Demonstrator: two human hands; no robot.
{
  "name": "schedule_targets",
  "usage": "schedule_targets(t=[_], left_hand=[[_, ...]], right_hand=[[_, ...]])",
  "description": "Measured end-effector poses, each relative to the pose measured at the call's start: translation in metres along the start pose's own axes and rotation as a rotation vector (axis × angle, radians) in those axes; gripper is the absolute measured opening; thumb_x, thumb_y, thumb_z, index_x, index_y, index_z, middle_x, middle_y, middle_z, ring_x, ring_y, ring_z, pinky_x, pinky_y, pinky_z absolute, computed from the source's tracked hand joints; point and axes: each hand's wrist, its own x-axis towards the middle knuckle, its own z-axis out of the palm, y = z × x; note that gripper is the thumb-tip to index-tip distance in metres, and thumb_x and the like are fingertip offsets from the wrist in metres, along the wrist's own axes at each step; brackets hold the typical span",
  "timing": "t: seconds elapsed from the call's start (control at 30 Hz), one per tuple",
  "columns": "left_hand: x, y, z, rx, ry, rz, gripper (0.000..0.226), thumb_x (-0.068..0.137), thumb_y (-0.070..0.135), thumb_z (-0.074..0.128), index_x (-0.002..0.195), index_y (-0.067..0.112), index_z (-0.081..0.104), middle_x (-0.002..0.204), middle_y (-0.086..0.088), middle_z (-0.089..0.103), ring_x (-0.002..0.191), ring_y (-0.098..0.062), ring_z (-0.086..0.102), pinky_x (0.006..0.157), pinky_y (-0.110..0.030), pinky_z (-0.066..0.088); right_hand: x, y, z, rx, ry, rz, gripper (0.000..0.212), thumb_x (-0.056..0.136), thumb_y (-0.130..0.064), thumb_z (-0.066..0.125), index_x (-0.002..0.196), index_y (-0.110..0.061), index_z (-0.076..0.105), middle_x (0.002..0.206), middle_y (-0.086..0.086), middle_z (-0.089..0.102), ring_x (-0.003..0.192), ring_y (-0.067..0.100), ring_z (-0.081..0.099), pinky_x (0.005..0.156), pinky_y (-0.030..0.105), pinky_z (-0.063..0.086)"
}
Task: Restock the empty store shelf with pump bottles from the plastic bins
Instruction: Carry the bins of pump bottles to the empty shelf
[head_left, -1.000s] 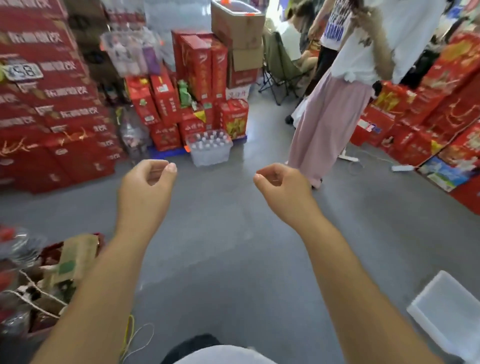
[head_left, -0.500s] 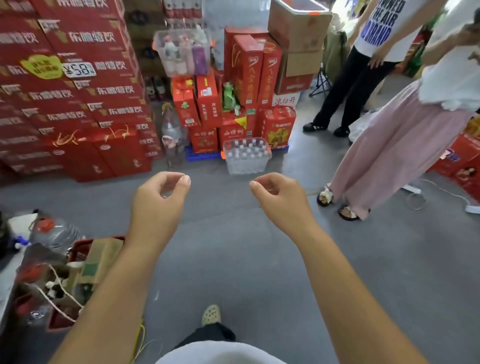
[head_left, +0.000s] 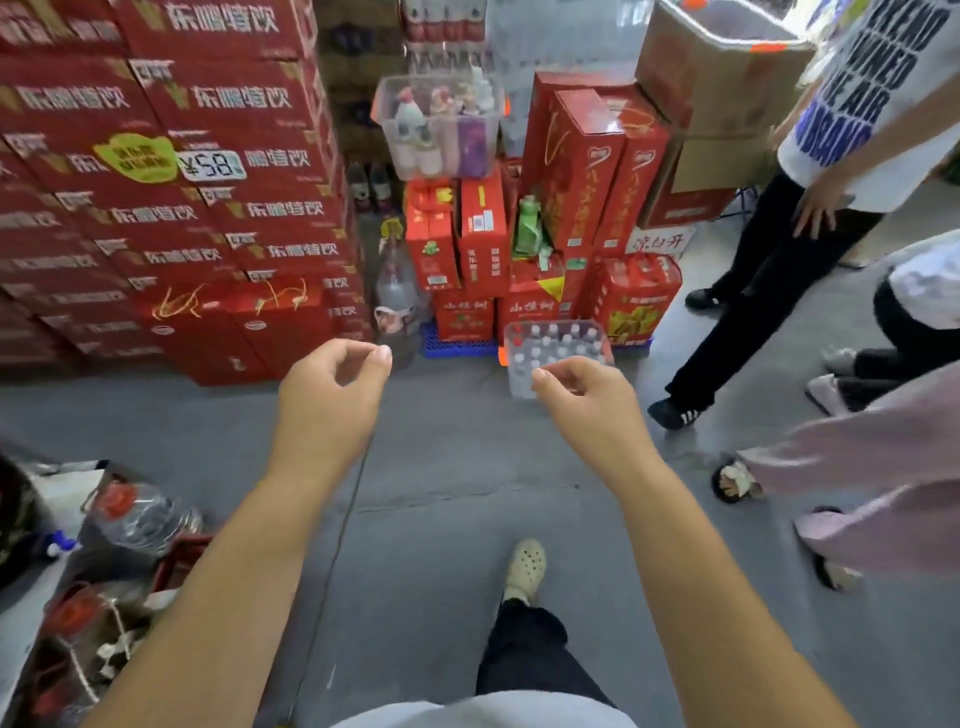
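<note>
- Carton wall (head_left: 182, 208): fills the far left, stacked from the floor (head_left: 441, 467) upward.
- Carton stack (head_left: 545, 249): right of the wall, on a pallet (head_left: 457, 347).
- Water jug (head_left: 397, 296): on the floor between wall and stack.
- Upper bin (head_left: 441, 124): sits on top of the stack's left side, bottles inside.
- Cardboard box (head_left: 722, 67): on top of the stack's right side.
- Floor bin (head_left: 566, 343): on the floor in front of the stack, bottles upright inside.
- Left hand (head_left: 332, 400) and right hand (head_left: 587, 400): held out ahead, side by side and apart; the right one overlaps the floor bin's near edge in view.
- Standing person (head_left: 810, 208): right of the stack.
- Two jugs (head_left: 140, 519): near left, low.
</note>
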Motion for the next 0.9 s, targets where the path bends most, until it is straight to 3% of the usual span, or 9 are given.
schedule_targets(t=[0.1,0.17,0.27,0.4,0.47,0.6,0.77,0.9], left_hand=[[0.062,-0.007,0.016,0.009,0.056,-0.078,0.019,0.095,0.032,0.062,0.098,0.015,0.071,0.09,0.007,0.071,0.087,-0.005,0.064,0.071,-0.016,0.044],[0.106,-0.007,0.025,0.023,0.095,-0.126,0.02,0.095,0.033,0.061,0.098,0.016,0.071,0.09,0.009,0.07,0.09,-0.006,0.063,0.071,-0.016,0.043],[0.166,-0.002,0.035,0.015,0.15,-0.168,0.02,0.095,0.034,0.06,0.098,0.018,0.071,0.091,0.011,0.069,0.09,-0.003,0.062,0.07,-0.015,0.042],[0.227,-0.001,0.044,-0.048,0.174,-0.204,0.016,0.094,0.035,0.062,0.099,0.023,0.071,0.092,0.013,0.07,0.088,0.005,0.062,0.07,-0.011,0.041],[0.256,-0.007,0.045,-0.064,0.177,-0.225,0.013,0.094,0.035,0.063,0.098,0.027,0.071,0.092,0.016,0.07,0.087,0.009,0.061,0.069,-0.009,0.04],[0.324,-0.033,0.035,-0.077,0.213,-0.28,0.011,0.094,0.034,0.062,0.097,0.028,0.071,0.091,0.017,0.069,0.088,0.006,0.062,0.07,-0.012,0.041],[0.444,-0.071,0.009,-0.053,0.191,-0.319,0.016,0.094,0.038,0.061,0.1,0.026,0.07,0.094,0.019,0.067,0.088,0.008,0.059,0.07,-0.014,0.04],[0.563,-0.083,-0.011,0.051,0.062,-0.293,0.021,0.095,0.044,0.058,0.102,0.027,0.069,0.096,0.018,0.067,0.093,0.0,0.061,0.077,-0.021,0.047]], right_hand=[[0.078,0.0,0.009,-0.021,-0.047,0.027,0.016,0.099,-0.034,0.062,0.1,-0.023,0.073,0.09,-0.014,0.071,0.083,-0.001,0.064,0.057,0.008,0.042],[0.131,-0.006,0.017,-0.031,-0.068,0.034,0.016,0.097,-0.033,0.063,0.099,-0.022,0.074,0.09,-0.013,0.072,0.087,0.003,0.066,0.065,0.016,0.044],[0.202,-0.025,0.028,-0.064,-0.09,0.028,0.014,0.097,-0.033,0.063,0.094,-0.025,0.073,0.087,-0.013,0.073,0.083,0.003,0.066,0.066,0.02,0.045],[0.285,-0.049,0.055,-0.104,-0.099,0.013,0.02,0.096,-0.038,0.062,0.105,-0.023,0.072,0.095,-0.01,0.073,0.084,0.008,0.067,0.069,0.029,0.056],[0.321,-0.059,0.075,-0.091,-0.125,0.01,0.023,0.096,-0.038,0.063,0.111,-0.022,0.071,0.098,-0.008,0.072,0.089,0.01,0.067,0.069,0.025,0.054],[0.387,-0.081,0.125,-0.103,-0.186,-0.01,0.022,0.096,-0.036,0.064,0.11,-0.02,0.072,0.097,-0.006,0.073,0.095,0.012,0.067,0.083,0.029,0.054],[0.487,-0.118,0.202,-0.107,-0.196,-0.009,0.023,0.097,-0.036,0.063,0.108,-0.019,0.074,0.099,-0.005,0.074,0.096,0.013,0.067,0.086,0.03,0.052],[0.565,-0.151,0.257,-0.072,-0.154,0.061,0.028,0.096,-0.04,0.061,0.113,-0.021,0.071,0.104,-0.005,0.073,0.101,0.014,0.066,0.082,0.028,0.047]])
